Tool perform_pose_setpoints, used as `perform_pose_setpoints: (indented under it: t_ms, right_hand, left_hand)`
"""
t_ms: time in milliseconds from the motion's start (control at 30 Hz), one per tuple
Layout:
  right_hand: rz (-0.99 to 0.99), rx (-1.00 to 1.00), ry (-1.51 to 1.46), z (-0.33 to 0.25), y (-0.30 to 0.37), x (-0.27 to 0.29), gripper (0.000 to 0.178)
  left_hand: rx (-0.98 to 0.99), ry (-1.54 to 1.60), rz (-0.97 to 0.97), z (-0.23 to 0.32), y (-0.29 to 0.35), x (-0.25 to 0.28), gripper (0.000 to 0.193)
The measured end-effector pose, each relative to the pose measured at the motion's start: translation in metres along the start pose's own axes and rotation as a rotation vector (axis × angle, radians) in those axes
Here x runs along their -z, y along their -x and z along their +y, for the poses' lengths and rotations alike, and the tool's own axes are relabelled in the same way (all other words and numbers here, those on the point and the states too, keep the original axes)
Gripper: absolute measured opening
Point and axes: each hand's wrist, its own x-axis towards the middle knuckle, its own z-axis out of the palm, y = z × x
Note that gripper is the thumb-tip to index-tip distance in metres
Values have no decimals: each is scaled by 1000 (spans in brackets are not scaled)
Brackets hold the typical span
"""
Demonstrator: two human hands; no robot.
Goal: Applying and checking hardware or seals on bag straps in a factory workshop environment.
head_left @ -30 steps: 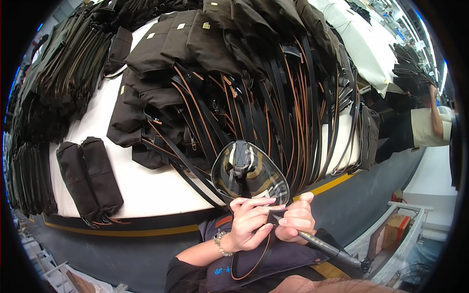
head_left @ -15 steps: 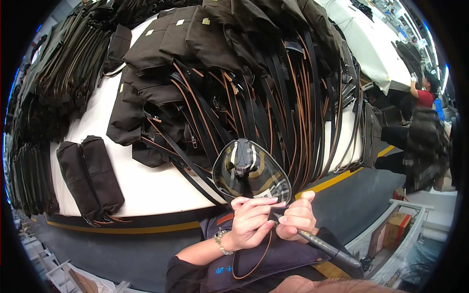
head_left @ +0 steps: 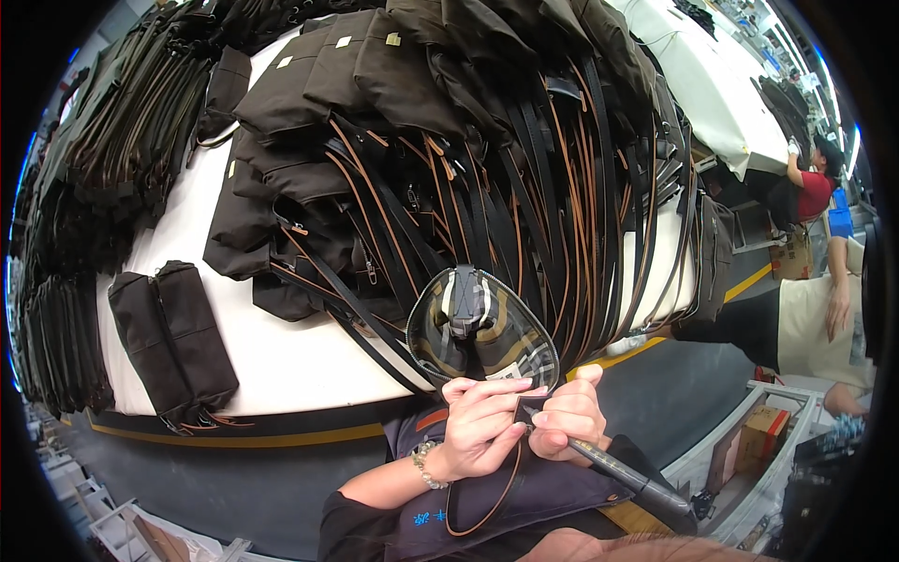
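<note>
In front of me a dark bag (head_left: 426,323) gapes open, its zipped mouth showing a plaid lining. Just below it, my left hand (head_left: 485,426) pinches a small dark strap end (head_left: 527,405). From under that hand a thin brown-edged strap (head_left: 453,510) loops down over my lap. Fingers of my right hand (head_left: 569,417) are wrapped round a thick dark grey pen (head_left: 637,482). Its pointed tip meets or nearly meets the dark strap end between my hands; exact contact I cannot make out. The pen's long body slants down to the right.
A white table (head_left: 290,365) bears a heap of dark bags (head_left: 328,84) with hanging brown-edged straps (head_left: 576,187). Two dark pouches (head_left: 173,337) lie at its left edge. To the right stand a metal cart (head_left: 749,450) with a carton (head_left: 760,438) and a co-worker in a cream apron (head_left: 815,323).
My hands hold almost the same pose, with the pen barely shifted. At the right, the co-worker's dark bundle has moved down toward the cart, and the cream apron now shows.
</note>
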Motion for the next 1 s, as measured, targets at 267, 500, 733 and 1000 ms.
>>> perform_pose_setpoints:
  t_ms: [267, 500, 733, 1000]
  right_hand:
    - [-37, -9, 9, -2, -2, 1, 13]
    - [-43, -6, 0, -1, -3, 2, 13]
    - [-14, 1, -1, -1, 3, 1, 11]
    - [-20, 18, -19, 1, 1, 0, 10]
  left_hand:
    - [8, -10, 2, -1, 3, -1, 10]
    - [3, 5, 4, 1, 0, 1, 4]
    - [5, -16, 3, 1, 1, 1, 7]
    - [-2, -26, 21, 1, 1, 1, 9]
